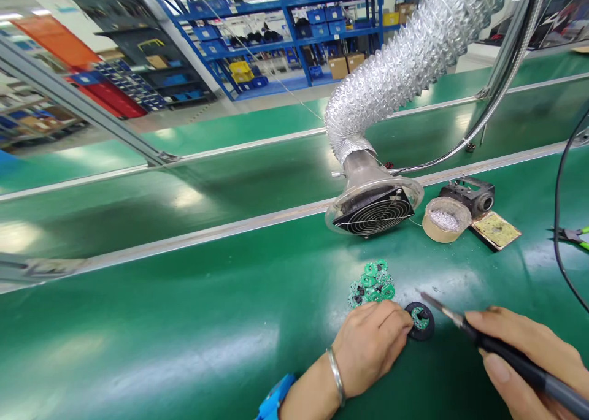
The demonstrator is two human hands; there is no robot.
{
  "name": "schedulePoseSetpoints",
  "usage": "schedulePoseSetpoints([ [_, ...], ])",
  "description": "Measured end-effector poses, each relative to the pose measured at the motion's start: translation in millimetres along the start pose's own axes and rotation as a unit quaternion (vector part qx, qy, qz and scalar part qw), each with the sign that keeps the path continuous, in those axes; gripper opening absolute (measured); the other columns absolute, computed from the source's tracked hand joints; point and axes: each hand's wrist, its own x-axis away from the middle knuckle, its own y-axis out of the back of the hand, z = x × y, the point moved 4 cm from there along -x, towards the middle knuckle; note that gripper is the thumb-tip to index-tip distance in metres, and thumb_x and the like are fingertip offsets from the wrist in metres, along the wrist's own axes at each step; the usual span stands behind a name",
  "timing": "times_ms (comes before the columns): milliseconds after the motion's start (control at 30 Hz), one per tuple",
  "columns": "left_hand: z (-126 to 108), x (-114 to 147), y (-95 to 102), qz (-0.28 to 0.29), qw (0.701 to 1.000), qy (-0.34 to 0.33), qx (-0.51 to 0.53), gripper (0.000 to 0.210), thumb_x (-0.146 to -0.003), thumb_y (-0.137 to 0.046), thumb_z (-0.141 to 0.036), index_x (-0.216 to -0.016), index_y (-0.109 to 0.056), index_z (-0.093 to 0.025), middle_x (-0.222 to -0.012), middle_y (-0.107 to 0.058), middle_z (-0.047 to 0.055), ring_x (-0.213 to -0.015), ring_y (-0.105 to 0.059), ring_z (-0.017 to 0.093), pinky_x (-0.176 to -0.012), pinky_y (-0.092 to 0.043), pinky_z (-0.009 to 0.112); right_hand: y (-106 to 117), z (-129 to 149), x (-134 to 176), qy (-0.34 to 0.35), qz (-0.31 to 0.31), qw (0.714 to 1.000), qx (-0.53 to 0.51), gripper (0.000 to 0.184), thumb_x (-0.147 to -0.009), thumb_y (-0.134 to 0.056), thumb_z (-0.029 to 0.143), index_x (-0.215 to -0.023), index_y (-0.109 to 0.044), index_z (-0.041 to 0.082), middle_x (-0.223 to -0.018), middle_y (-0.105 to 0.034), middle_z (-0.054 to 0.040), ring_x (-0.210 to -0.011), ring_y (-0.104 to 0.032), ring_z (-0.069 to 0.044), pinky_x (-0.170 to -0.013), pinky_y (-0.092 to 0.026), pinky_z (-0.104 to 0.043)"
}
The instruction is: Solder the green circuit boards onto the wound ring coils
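My left hand (375,340) is closed, its fingertips pressed at the left rim of a black round holder (430,333). A small round green circuit board (419,317) with a black part on it sits inside that holder, which lies flat on the green bench. In my right hand (529,352) is a soldering iron (494,346), gripped like a pen. Its tip points left, just above and right of the holder, and looks apart from the board. A pile of small green circuit boards (372,282) lies right behind my left hand.
A fume hood with a fan grille (375,214) hangs from a silver flexible duct (405,58) behind the boards. To its right are a tub of silvery bits (444,221), an iron stand (478,193), a yellowish sponge tray (497,230), green-handled pliers (573,236) and a black cable (558,224).
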Motion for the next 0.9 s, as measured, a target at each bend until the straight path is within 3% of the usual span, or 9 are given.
schedulePoseSetpoints([
  [100,0,1,-0.9,0.005,1.000,0.003,-0.004,0.013,-0.095,-0.042,-0.016,-0.096,-0.054,-0.019,-0.084,-0.068,0.002,-0.071,-0.064,0.013,-0.064,-0.050,0.024,-16,-8,-12,0.018,0.039,0.999,-0.029,0.030,-0.090,-0.051,0.014,-0.118,-0.060,0.022,-0.077,-0.069,-0.0009,-0.061,-0.066,-0.014,-0.058,-0.055,-0.023],
  [267,0,1,-1.5,-0.004,1.000,0.009,-0.008,0.013,-0.093,-0.043,-0.015,-0.095,-0.056,-0.019,-0.081,-0.067,0.002,-0.071,-0.064,0.014,-0.065,-0.051,0.025,-48,-20,-20,0.079,0.161,0.983,-0.047,0.028,-0.090,-0.048,0.009,-0.113,-0.059,0.020,-0.075,-0.066,-0.0015,-0.061,-0.058,-0.014,-0.055,-0.050,-0.025],
  [500,-6,-2,1.7,-0.054,0.996,0.036,0.064,0.008,-0.089,-0.053,-0.015,-0.092,-0.059,-0.019,-0.081,-0.068,0.002,-0.072,-0.064,0.014,-0.067,-0.050,0.025,-52,-26,-15,0.075,0.157,0.982,-0.068,0.029,-0.091,-0.047,0.008,-0.116,-0.056,0.019,-0.082,-0.068,-0.0031,-0.067,-0.058,-0.014,-0.060,-0.049,-0.025],
  [567,-7,-4,0.8,-0.059,0.990,0.075,0.106,0.008,-0.086,-0.055,-0.014,-0.087,-0.061,-0.019,-0.075,-0.064,0.002,-0.065,-0.061,0.013,-0.061,-0.048,0.022,-52,-25,-15,0.080,0.147,0.983,-0.067,0.028,-0.091,-0.047,0.008,-0.115,-0.056,0.019,-0.078,-0.065,-0.0020,-0.064,-0.054,-0.014,-0.058,-0.047,-0.025],
  [700,-3,-6,-5.6,-0.036,0.957,0.221,0.185,0.011,-0.081,-0.055,-0.012,-0.073,-0.060,-0.017,-0.063,-0.053,-0.002,-0.050,-0.047,0.008,-0.047,-0.039,0.019,-49,-22,-14,0.112,0.126,0.983,-0.069,0.032,-0.089,-0.047,0.006,-0.116,-0.056,0.018,-0.071,-0.059,-0.0006,-0.059,-0.048,-0.013,-0.054,-0.042,-0.024],
  [900,4,-2,-12.9,0.009,0.894,0.340,0.291,0.012,-0.082,-0.053,-0.017,-0.070,-0.055,-0.017,-0.056,-0.052,-0.004,-0.046,-0.046,0.007,-0.044,-0.037,0.016,-47,-21,-10,0.167,0.135,0.976,-0.040,0.034,-0.086,-0.050,0.007,-0.115,-0.060,0.021,-0.070,-0.059,-0.0005,-0.061,-0.054,-0.013,-0.055,-0.045,-0.024],
])
